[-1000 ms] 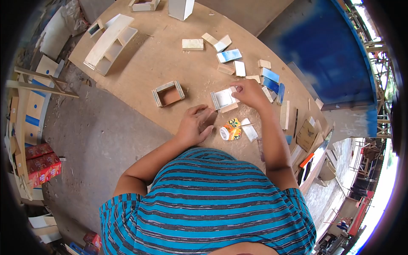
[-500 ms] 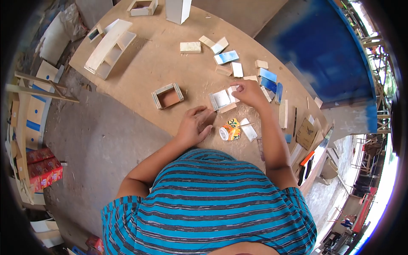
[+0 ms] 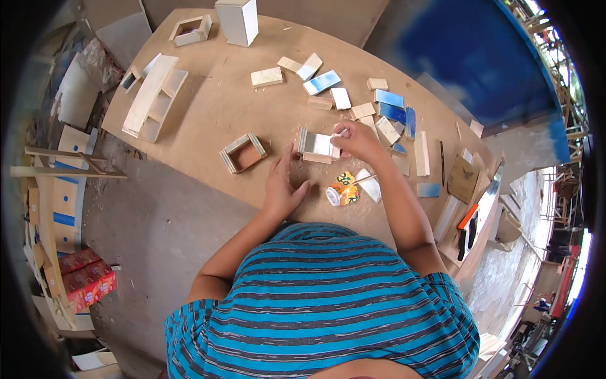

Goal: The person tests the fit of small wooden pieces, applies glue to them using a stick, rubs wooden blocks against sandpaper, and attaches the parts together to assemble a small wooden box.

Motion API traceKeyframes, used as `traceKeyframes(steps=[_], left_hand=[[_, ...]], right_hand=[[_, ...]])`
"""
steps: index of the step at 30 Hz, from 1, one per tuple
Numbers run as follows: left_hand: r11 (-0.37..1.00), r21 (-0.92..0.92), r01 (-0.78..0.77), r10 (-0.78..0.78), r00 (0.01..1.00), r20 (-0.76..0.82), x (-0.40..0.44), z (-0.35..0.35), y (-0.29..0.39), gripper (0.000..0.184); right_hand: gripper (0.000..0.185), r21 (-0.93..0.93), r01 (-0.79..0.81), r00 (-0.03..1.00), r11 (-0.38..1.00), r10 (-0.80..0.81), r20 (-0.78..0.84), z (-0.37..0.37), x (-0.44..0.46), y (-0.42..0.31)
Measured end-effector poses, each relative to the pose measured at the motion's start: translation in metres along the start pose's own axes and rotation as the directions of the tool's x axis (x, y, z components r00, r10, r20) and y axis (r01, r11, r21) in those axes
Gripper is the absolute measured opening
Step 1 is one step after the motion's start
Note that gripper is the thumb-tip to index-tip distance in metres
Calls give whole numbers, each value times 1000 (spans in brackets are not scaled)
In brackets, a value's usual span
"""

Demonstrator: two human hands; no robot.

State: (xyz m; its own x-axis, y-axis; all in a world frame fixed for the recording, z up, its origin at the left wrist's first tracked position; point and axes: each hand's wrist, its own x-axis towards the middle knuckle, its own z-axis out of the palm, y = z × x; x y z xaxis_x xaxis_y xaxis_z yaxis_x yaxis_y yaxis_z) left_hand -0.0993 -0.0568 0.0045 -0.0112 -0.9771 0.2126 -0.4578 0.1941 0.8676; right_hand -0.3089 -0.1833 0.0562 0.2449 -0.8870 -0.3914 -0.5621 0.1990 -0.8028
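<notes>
A small wooden box (image 3: 319, 146) with a white inside lies on the brown table in front of me. My right hand (image 3: 355, 140) pinches a piece at the box's right side. My left hand (image 3: 284, 187) is beside the box's left end, fingers and thumb apart, holding nothing. To its left sits another small open box (image 3: 243, 153) with a brown inside. Nearer my body are an orange and yellow packet with a white cap (image 3: 343, 189) and a white piece (image 3: 369, 184) with a thin stick across it.
Loose wood blocks, some blue (image 3: 388, 98), lie behind my right hand. A curved wooden shelf (image 3: 149, 99) stands at left; a white box (image 3: 237, 22) and open frame (image 3: 191, 30) are at the back. An orange-and-black saw (image 3: 468, 228) lies at right.
The view has shifted. The white-lined box has turned slightly with my right hand at its right side. My left hand's fingers now point more forward and are more spread.
</notes>
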Motion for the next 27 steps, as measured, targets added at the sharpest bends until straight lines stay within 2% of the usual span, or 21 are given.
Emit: traceKeyframes(steps=[4, 6, 12, 15, 18, 22, 24, 27], left_hand=[[983, 165, -84, 86, 996, -5, 5, 4, -1, 100], [974, 210, -85, 84, 996, 14, 7, 6, 1, 103], [941, 329, -81, 68, 996, 52, 16, 14, 8, 111], [934, 350, -66, 49, 997, 56, 21, 18, 11, 115], [927, 371, -49, 33, 998, 48, 25, 21, 10, 117], [923, 385, -22, 8, 999, 39, 30, 22, 16, 117], [929, 365, -58, 53, 998, 24, 34, 23, 8, 116], [947, 315, -69, 62, 998, 32, 38, 18, -1, 112]], right_hand=[[35, 109, -2, 999, 994, 7, -42, 13, -7, 20], [37, 175, -47, 998, 984, 52, -21, 16, -15, 23], [35, 373, -31, 998, 927, 49, -39, 24, -28, 39], [32, 391, -87, 995, 916, 96, -2, 21, -34, 38], [31, 455, -76, 996, 887, 91, -11, 23, -37, 42], [30, 422, -67, 995, 904, 90, -34, 24, -39, 39], [29, 401, -46, 996, 915, 70, -46, 25, -40, 41], [32, 304, 42, 992, 952, -4, -127, 26, -41, 44]])
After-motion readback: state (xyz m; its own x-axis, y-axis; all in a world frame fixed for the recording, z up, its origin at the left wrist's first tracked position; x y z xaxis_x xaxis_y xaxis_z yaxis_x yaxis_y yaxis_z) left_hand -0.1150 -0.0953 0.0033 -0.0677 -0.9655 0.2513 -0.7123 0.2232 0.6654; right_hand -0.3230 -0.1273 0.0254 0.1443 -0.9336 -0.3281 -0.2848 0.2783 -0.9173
